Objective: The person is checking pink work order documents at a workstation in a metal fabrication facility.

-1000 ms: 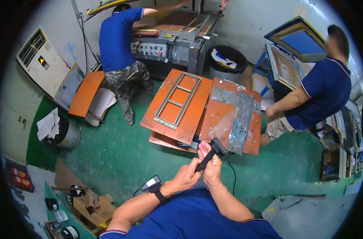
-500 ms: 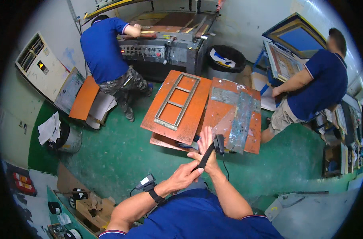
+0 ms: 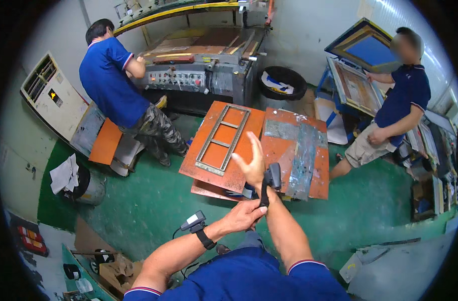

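Observation:
My right hand (image 3: 253, 164) is held up with its fingers apart and nothing in them. Round its wrist runs a black wrist strap (image 3: 264, 193) carrying a small dark device (image 3: 273, 176). The fingers of my left hand (image 3: 245, 214) pinch the lower end of that strap against the wrist. A second strap with a dark device (image 3: 193, 220) sits on my left wrist. Just beyond my hands, a grey metal frame (image 3: 215, 142) with two crossbars lies on an orange board (image 3: 201, 159). To its right is another orange board (image 3: 316, 178), streaked with grey.
One person in blue (image 3: 108, 80) leans at a large machine (image 3: 178, 78), far left. Another person (image 3: 407, 90) stands at a hinged screen press (image 3: 357, 83), right. A black bin (image 3: 301, 80) stands between them. A paper-topped bin (image 3: 91, 185) and cardboard (image 3: 113, 268) are at left.
My left hand has slid the strap down from my right hand onto the wrist. The right fingers have spread. The person at right has straightened up, one hand now on the press.

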A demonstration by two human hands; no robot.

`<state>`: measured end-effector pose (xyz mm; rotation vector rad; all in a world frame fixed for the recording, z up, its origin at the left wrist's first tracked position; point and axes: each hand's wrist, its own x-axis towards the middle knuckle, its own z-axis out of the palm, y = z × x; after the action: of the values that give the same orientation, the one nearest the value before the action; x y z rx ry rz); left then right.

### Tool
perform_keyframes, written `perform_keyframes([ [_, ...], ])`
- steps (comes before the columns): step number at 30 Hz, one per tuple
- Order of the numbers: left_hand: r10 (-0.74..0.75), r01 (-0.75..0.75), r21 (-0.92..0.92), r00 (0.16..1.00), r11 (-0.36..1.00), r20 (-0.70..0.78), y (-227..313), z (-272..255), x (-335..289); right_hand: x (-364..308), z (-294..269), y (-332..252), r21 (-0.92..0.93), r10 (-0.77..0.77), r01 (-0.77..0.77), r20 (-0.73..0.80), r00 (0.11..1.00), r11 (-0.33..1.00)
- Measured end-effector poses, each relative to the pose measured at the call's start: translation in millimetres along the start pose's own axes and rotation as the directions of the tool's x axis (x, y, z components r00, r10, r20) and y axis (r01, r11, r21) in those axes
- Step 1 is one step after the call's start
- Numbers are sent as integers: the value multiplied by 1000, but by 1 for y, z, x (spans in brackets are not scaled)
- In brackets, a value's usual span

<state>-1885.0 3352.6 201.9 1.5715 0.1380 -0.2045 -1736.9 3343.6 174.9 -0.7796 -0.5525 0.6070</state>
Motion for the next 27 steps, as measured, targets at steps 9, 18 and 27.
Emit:
perform_keyframes([
  [9, 127, -50, -200, 910, 978, 395, 1, -11, -8, 23, 37, -62, 682, 63, -206, 229, 971, 702],
  [18, 46, -46, -12, 874, 999, 483, 18, -16, -9, 38, 70, -27, -757, -17, 480, 528, 849, 444],
  [27, 213, -197, -267, 977, 943, 30, 22, -41, -41, 46, 76, -70, 496, 109, -315, 401, 910, 809],
])
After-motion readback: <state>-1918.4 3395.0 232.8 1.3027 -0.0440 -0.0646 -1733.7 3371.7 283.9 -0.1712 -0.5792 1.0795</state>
